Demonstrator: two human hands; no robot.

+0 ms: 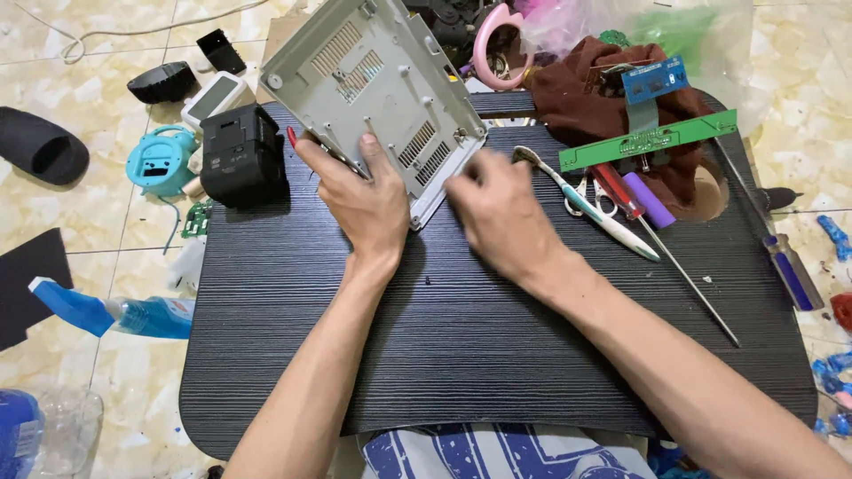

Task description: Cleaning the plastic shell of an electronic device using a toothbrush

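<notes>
A grey plastic device casing (373, 75) with vent slots stands tilted on the dark lap table (444, 346), its underside facing me. My left hand (359, 200) grips the casing's lower left edge, thumb up against the panel. Blurred with motion, my right hand (497, 208) is at the casing's lower right corner; I cannot tell whether it holds anything. A black boxy part (241, 153) sits just left of my left hand.
To the right lie a toothbrush (590, 206), a long screwdriver (679, 266), a purple cylinder (648, 200), green circuit boards (648, 139) and a brown cloth (586, 93). On the tiled floor at left are a blue alarm clock (160, 161), a spray bottle (111, 312) and a black slipper (40, 146).
</notes>
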